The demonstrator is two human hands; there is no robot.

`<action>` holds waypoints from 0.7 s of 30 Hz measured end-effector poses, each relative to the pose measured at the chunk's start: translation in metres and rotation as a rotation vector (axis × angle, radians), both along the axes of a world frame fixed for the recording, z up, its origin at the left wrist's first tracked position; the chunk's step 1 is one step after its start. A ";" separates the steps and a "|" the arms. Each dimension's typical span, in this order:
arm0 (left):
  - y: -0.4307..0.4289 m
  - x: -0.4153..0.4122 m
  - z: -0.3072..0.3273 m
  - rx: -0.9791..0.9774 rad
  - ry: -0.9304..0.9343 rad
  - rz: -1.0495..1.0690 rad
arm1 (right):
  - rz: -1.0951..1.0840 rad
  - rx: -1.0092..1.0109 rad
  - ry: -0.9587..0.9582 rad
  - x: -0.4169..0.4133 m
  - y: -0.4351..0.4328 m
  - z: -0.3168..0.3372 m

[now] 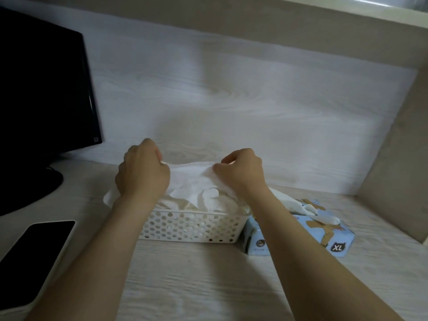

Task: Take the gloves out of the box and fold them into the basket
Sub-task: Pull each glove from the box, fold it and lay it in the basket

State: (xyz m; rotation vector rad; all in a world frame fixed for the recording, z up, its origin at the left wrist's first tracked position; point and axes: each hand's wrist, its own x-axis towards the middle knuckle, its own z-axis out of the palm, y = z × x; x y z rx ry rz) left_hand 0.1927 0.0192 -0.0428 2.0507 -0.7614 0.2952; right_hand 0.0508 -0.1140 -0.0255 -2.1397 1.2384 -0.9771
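Two bare hands are up over a white basket (192,225) with little round holes. The basket sits on the pale wood table (208,279), near the middle. The left hand (141,173) and the right hand (240,173) both hold one white glove (192,179). The left grip is curled tight on the glove's end at 9 o'clock. The right grip pinches the end at 3 o'clock with thumb and fingers. The glove is pulled flat between the two hands, just above the basket, and its loose finger parts hang down toward the inside. A bit of it also sticks out past the left wrist at 8 o'clock. More white stuff lies inside the basket, but I cannot tell how it is folded. The blue box (334,237) lies on the table right beside the basket, at the basket's 3 o'clock, with "XL" on its near side. Other gloves (310,210) poke out of its top. A dark screen (41,89) stands at the basket's 10 o'clock, and a dark phone (34,258) lies flat on the table at 8 o'clock.
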 end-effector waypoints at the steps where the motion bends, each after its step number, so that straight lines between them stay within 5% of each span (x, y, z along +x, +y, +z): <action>1: -0.001 0.001 -0.001 0.107 -0.008 0.000 | -0.013 -0.028 0.022 0.001 0.002 -0.002; 5: -0.005 -0.002 0.000 0.466 -0.129 0.030 | -0.033 -0.292 0.182 -0.002 0.004 -0.009; 8: -0.003 -0.006 0.002 0.333 -0.200 -0.142 | 0.163 -0.431 0.097 -0.009 0.006 -0.004; 10: 0.001 -0.012 0.005 0.247 -0.067 -0.313 | 0.369 -0.388 0.160 -0.015 0.011 -0.002; 13: 0.004 -0.019 0.005 0.387 0.099 -0.444 | 0.464 -0.244 0.398 -0.017 0.013 -0.007; 17: 0.004 -0.022 0.006 0.720 0.031 -0.485 | 0.460 -0.057 0.502 -0.022 0.017 -0.011; 21: 0.004 -0.022 0.009 0.807 0.032 -0.499 | 0.483 -0.093 0.582 -0.025 0.015 -0.012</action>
